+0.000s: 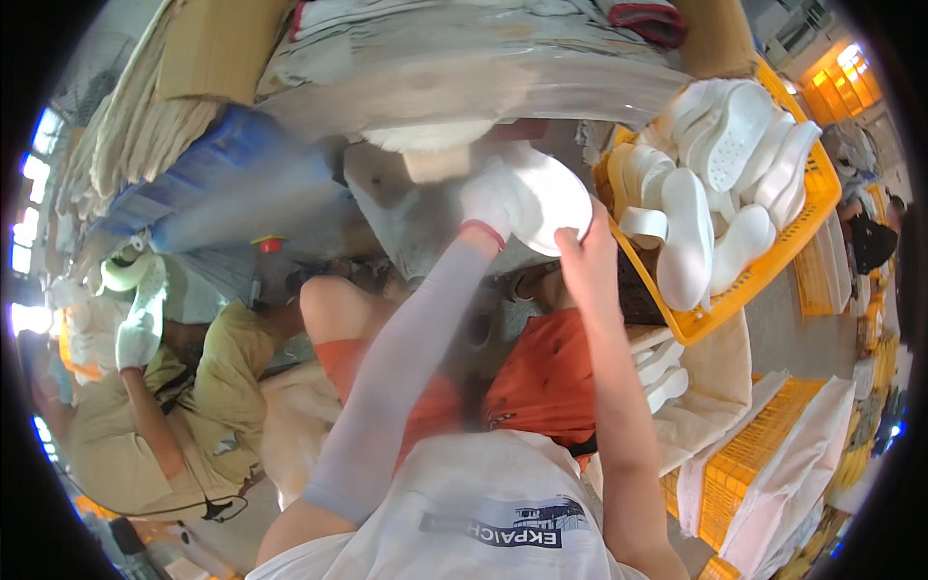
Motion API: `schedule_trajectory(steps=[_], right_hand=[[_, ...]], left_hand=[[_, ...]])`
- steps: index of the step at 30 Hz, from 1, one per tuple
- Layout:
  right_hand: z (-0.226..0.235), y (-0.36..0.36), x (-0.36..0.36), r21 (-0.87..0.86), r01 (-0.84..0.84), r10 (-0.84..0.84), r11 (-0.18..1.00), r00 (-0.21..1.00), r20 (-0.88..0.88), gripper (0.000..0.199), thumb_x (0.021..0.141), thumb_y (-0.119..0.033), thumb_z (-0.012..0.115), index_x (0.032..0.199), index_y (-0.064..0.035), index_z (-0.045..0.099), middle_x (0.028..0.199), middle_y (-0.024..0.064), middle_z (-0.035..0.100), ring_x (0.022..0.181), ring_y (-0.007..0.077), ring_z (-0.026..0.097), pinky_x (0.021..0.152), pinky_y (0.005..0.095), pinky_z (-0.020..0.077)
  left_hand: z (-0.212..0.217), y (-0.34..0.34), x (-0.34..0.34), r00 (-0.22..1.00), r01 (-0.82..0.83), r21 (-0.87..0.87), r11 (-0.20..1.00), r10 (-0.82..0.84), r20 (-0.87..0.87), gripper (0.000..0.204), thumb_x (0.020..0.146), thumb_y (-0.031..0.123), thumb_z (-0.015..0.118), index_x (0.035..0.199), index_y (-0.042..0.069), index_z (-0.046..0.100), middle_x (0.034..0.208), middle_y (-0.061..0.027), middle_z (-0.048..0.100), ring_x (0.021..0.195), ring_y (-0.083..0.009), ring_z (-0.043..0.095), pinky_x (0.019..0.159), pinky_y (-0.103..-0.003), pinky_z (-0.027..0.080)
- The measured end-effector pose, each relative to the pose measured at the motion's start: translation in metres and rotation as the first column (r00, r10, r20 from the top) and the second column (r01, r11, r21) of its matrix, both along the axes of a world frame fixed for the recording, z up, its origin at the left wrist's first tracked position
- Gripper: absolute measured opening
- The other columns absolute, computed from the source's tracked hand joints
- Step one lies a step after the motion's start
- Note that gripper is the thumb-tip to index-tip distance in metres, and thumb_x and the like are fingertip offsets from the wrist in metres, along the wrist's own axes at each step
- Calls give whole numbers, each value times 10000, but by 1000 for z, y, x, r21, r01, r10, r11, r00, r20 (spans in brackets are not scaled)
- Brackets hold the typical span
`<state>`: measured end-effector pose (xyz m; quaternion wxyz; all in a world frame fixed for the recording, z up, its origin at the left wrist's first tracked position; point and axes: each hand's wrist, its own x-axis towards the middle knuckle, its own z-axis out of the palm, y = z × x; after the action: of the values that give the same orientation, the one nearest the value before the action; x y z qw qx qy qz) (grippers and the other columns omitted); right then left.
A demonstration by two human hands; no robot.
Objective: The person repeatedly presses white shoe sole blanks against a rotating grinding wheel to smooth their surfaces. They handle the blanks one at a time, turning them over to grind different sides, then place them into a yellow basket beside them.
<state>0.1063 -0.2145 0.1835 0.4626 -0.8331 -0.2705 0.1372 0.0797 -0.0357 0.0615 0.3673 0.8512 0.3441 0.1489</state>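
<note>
A white shoe (553,205) is held up in front of me, bright and partly blurred. My right hand (588,256), bare, grips its right edge, with the thumb on the near face. On its left side is my left hand (488,198), in a white glove with a red cuff and a pale sleeve; it closes on the shoe, though motion smears its fingers. Just left of and beyond the gloved hand sits a pale, fuzzy round part like a buffing wheel (430,135), blurred. Whether the shoe touches it, I cannot tell.
A yellow crate (773,259) heaped with white shoes stands at the right. Below it, a cloth-lined container (710,387) holds more shoes. Lower right is another yellow crate (764,454). At the left a co-worker's gloved hand (138,343) holds a white shoe (150,285). Plastic-covered cloths (483,72) lie ahead.
</note>
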Motion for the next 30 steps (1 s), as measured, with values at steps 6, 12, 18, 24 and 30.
schedule_trajectory(steps=[6,12,18,24,30], right_hand=[[-23,10,-6,171,-14,-17,985,984,176,341,965,-97,566,1268,57,578,980,303,710,907,457,709,789,472,550],[-23,31,5,130,-107,79,986,975,206,359,964,-59,547,1291,85,586,977,281,720,817,381,746,715,424,613],[-30,59,14,217,-194,203,957,979,-18,314,947,-35,532,1228,76,616,827,227,702,710,355,731,640,439,597],[-41,86,38,109,-253,263,961,961,-87,292,900,-129,548,1055,83,677,939,308,710,801,430,734,746,484,595],[-53,103,49,-36,-215,216,976,976,24,299,924,-141,570,1047,116,662,885,221,726,791,340,754,613,436,598]], left_hand=[[-10,10,7,992,3,63,998,5,-122,508,912,366,714,1274,17,646,1209,-134,721,1078,-295,714,873,-385,573],[-55,17,0,876,-85,-368,926,245,415,396,1020,311,600,1285,21,648,1101,-105,727,1022,-259,696,898,-376,554],[-47,59,-66,932,-126,-520,845,280,229,529,957,471,628,1210,15,720,1227,-220,719,1075,-260,715,938,-390,541],[2,49,-110,992,-119,-231,966,126,18,516,934,514,649,1170,62,731,1142,-206,741,1025,-341,713,907,-405,534],[61,21,-118,994,-49,-354,934,79,73,502,921,452,710,1126,-7,719,1035,-150,748,936,-234,710,845,-357,541]])
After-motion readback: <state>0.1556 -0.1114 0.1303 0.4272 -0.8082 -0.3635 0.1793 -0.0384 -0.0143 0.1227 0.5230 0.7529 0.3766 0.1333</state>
